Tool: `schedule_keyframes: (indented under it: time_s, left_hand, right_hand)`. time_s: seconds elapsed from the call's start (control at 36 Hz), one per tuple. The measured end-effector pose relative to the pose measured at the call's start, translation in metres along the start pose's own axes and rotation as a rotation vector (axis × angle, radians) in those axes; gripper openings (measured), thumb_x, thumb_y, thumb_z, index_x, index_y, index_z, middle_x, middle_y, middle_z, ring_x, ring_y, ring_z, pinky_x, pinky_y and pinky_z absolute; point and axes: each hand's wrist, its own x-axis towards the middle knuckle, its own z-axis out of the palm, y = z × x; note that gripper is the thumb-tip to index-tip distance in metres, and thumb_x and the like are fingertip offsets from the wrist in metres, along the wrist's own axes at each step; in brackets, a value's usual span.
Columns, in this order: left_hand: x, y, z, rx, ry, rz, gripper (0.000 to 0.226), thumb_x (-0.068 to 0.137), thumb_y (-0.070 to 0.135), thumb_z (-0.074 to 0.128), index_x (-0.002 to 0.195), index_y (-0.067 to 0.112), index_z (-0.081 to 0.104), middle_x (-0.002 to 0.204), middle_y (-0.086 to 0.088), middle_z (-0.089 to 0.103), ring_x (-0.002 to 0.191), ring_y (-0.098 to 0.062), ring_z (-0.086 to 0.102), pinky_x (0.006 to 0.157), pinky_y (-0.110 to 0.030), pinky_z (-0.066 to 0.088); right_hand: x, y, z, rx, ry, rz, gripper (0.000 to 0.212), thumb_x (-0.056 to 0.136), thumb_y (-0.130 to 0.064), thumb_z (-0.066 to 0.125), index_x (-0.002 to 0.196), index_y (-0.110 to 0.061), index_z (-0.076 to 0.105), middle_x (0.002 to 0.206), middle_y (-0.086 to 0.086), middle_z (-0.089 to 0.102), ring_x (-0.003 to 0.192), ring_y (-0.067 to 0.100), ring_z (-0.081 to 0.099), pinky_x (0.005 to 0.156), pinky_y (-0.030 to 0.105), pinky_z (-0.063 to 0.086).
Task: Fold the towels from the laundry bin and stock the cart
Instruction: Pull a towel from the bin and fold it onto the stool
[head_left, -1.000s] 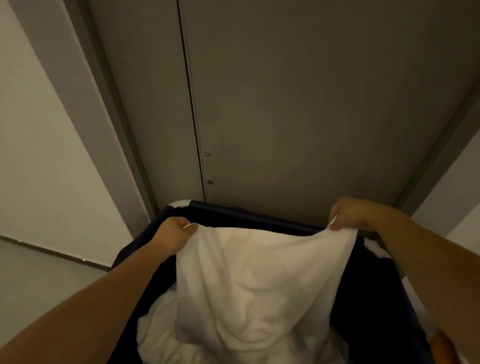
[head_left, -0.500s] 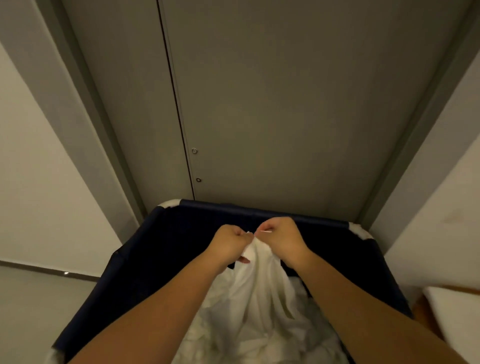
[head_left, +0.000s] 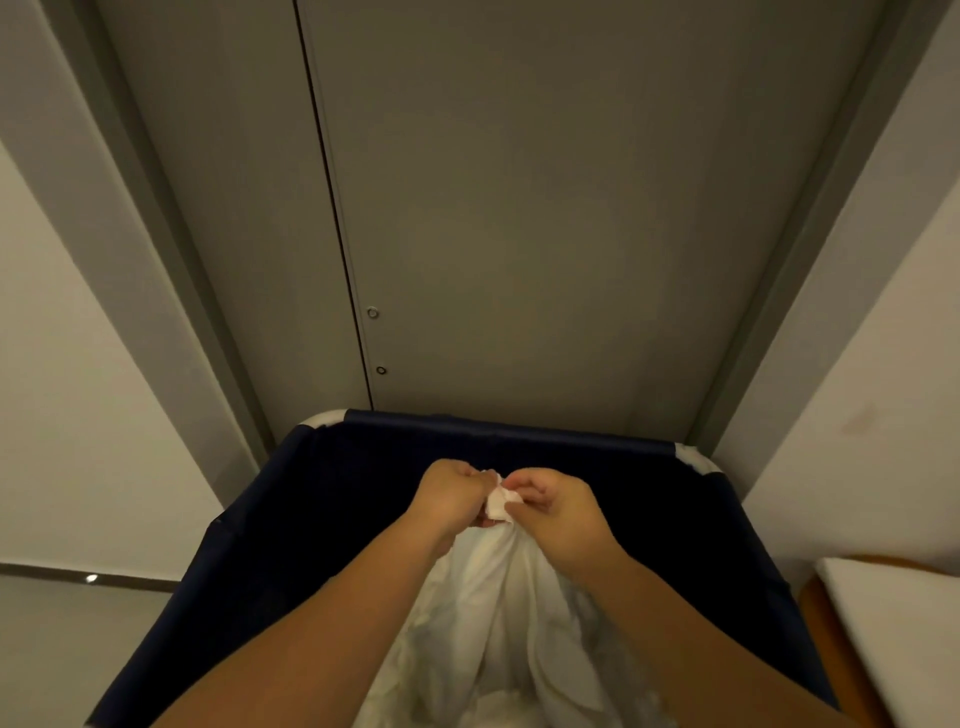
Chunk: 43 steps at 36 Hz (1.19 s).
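A white towel (head_left: 493, 587) hangs doubled over the dark blue laundry bin (head_left: 322, 509). Its two top corners are brought together above the middle of the bin. My left hand (head_left: 453, 493) and my right hand (head_left: 556, 506) sit side by side there, each pinching a corner of the towel. The cloth falls in long folds between my forearms. More white linen (head_left: 498, 712) lies crumpled in the bottom of the bin, partly hidden by the hanging towel and my arms.
A grey double door (head_left: 519, 234) stands right behind the bin, framed by white walls on both sides. A white surface with an orange-brown edge (head_left: 904, 623) sits at the right, close to the bin. Grey floor (head_left: 67, 639) shows at lower left.
One second ago my hands held the towel stretched wide by its top corners. They have come together at the middle, folding the towel in half lengthwise. The view has also tilted slightly.
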Motion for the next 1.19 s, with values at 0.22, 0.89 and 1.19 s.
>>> schedule_keyframes:
  time_s: [0.22,0.89,1.19]
  left_hand:
    - [-0.001,-0.009,0.010,0.036,-0.006,0.011,0.022,0.097,0.019,0.056,0.092,0.001,0.068,0.087,-0.013,0.073,0.081,-0.022,0.072,0.076,-0.033,0.060]
    - [0.017,-0.024,-0.057,0.544,0.007,0.363,0.043,0.089,0.010,0.066,0.128,0.022,0.052,0.122,0.008,0.056,0.108,-0.009,0.053,0.091,-0.017,0.043]
    - [0.029,0.004,-0.077,0.556,-0.269,0.374,0.037,0.081,0.025,0.075,0.116,0.035,0.065,0.149,0.018,0.025,0.137,-0.002,0.022,0.113,-0.028,0.021]
  right_hand:
    - [-0.013,0.002,-0.001,-0.103,-0.005,-0.079,0.036,0.078,-0.004,0.076,0.103,-0.027,0.067,0.089,-0.019,0.066,0.088,-0.010,0.063,0.073,0.008,0.048]
    - [0.049,-0.055,-0.060,-0.402,0.096,-0.667,0.018,0.077,0.011,0.061,0.082,0.000,0.075,0.091,-0.002,0.066,0.088,-0.004,0.059,0.083,0.002,0.042]
    - [0.062,-0.102,-0.088,-0.350,0.047,-0.770,0.030,0.074,0.016,0.052,0.074,-0.007,0.071,0.093,-0.005,0.065,0.090,-0.009,0.060,0.082,0.009,0.045]
